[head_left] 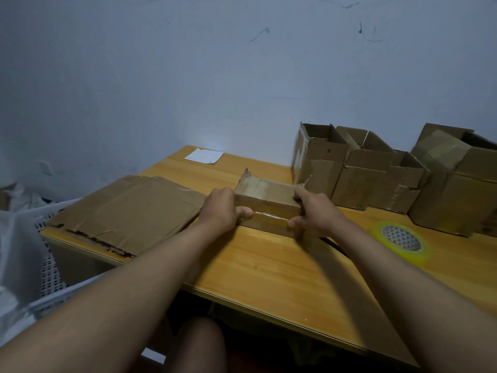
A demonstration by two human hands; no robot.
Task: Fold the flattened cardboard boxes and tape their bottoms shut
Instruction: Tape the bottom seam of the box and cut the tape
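In the middle of the frame, the left hand (pixel 220 211) and the right hand (pixel 313 214) are gripping the small box (pixel 267 208) from either side, fingers curled round its ends and thumbs pressing along a strip of clear tape (pixel 270 214) on the face turned toward the camera. The box is resting on the table (pixel 269 270).

The likely trouble is the tape lifting or wrinkling if the thumbs are sliding unevenly, or the worn flaps springing apart, since the cardboard is looking torn at its upper left corner.

A flattened box (pixel 129 214) is lying left of centre, overhanging the table edge above a white basket (pixel 51 265). Folded boxes (pixel 376 173) are crowding the right, close behind the right hand. The tape roll (pixel 402 242) is sitting at lower right, near the right forearm, where an elbow could be knocking it.
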